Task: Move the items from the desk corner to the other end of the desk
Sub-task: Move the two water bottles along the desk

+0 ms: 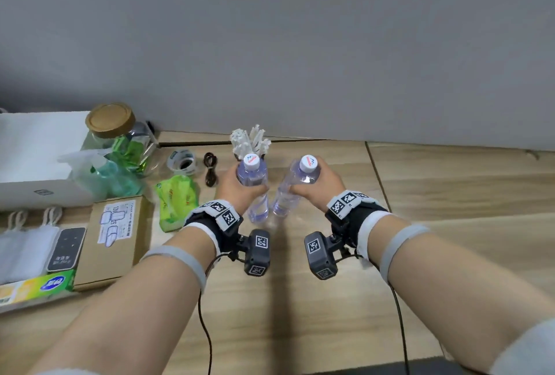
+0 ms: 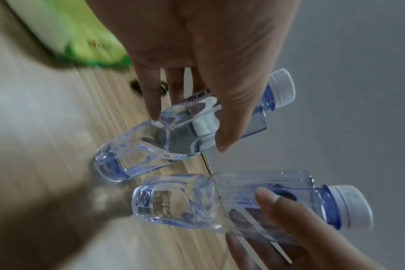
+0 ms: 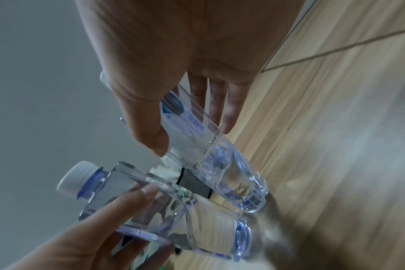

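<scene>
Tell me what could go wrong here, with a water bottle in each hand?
The left hand and the right hand carry their bottles close together, so the left bottle and the right bottle might knock. Each is gripped near the top, so the heavy bottom could swing. The white sticks stand just behind the left bottle; a bump might topple them.

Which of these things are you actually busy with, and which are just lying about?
In hand: left water bottle in left hand; right water bottle in right hand.

Lying about: glass jar, tape roll, black cord, green packet, cardboard box.
</scene>
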Motion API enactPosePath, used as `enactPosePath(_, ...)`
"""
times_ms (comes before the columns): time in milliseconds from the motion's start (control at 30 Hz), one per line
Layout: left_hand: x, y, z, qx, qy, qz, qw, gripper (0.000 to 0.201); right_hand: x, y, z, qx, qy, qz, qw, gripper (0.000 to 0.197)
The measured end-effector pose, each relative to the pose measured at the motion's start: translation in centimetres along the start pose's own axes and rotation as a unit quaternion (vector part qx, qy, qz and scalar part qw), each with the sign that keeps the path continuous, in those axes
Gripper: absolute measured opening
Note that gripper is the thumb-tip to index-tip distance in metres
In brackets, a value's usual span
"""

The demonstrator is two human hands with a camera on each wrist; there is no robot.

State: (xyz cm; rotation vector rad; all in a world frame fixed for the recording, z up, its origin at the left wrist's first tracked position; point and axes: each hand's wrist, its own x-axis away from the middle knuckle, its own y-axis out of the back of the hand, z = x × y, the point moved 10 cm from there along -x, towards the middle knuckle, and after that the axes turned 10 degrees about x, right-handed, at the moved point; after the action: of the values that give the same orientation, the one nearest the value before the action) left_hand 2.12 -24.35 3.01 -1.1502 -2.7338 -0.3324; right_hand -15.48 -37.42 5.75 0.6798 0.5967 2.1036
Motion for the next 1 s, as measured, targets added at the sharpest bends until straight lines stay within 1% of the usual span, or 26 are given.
enactPosePath(100, 3.0, -6.7, -1.2, 0.004, -0.005, 0.045, 0.999, 0.059, 3.0, 7.1, -4.4, -0.02, -0.026, -0.053, 0.998, 0.061)
enactPosePath(167, 5.3, -11.6, -2.5, 0.007, -0.017, 0.069, 0.997, 0.056, 5.5, 12.1, -7.9, -0.039, -0.046, -0.09, 0.994, 0.063)
enactPosePath(267, 9.7, -18.9, -5.6, 0.032, -0.048, 0.089, 0.994, 0.052, 9.9, 20.0, -13.0, -0.079, -0.06, -0.148, 0.984, 0.055)
enactPosePath(333, 13.1, -23.8, -7.4, 0.054, -0.064, 0.101, 0.991, 0.051, 13.1, 25.0, -16.6, -0.1, -0.064, -0.189, 0.975, 0.054)
enactPosePath(467, 19.7, -34.3, -10.3, 0.079, -0.091, 0.154, 0.981, 0.058, 20.1, 33.9, -24.0, -0.123, -0.083, -0.252, 0.956, 0.051)
enactPosePath(533, 22.9, -39.6, -11.6, 0.083, -0.099, 0.19, 0.973, 0.066, 23.4, 38.1, -27.4, -0.131, -0.096, -0.284, 0.945, 0.058)
enactPosePath(600, 25.9, -44.5, -12.5, 0.086, -0.104, 0.219, 0.966, 0.067, 26.6, 42.2, -30.6, -0.141, -0.103, -0.312, 0.934, 0.065)
enactPosePath(633, 27.4, -46.6, -13.1, 0.089, -0.107, 0.232, 0.963, 0.067, 28.1, 44.1, -32.0, -0.147, -0.105, -0.328, 0.927, 0.064)
enactPosePath(700, 30.1, -50.6, -14.0, 0.098, -0.111, 0.258, 0.955, 0.065, 31.0, 47.6, -34.9, -0.159, -0.111, -0.361, 0.912, 0.057)
enactPosePath(800, 33.3, -55.6, -15.2, 0.107, -0.117, 0.29, 0.944, 0.056, 34.8, 51.7, -38.2, -0.187, -0.118, -0.405, 0.887, 0.05)
enactPosePath(900, 35.7, -60.2, -16.4, 0.111, -0.122, 0.312, 0.935, 0.051, 37.1, 55.1, -41.4, -0.228, -0.122, -0.444, 0.858, 0.047)
enactPosePath(1000, 36.4, -64.7, -17.1, 0.128, -0.114, 0.326, 0.93, 0.048, 38.0, 58.3, -44.8, -0.273, -0.134, -0.484, 0.821, 0.045)
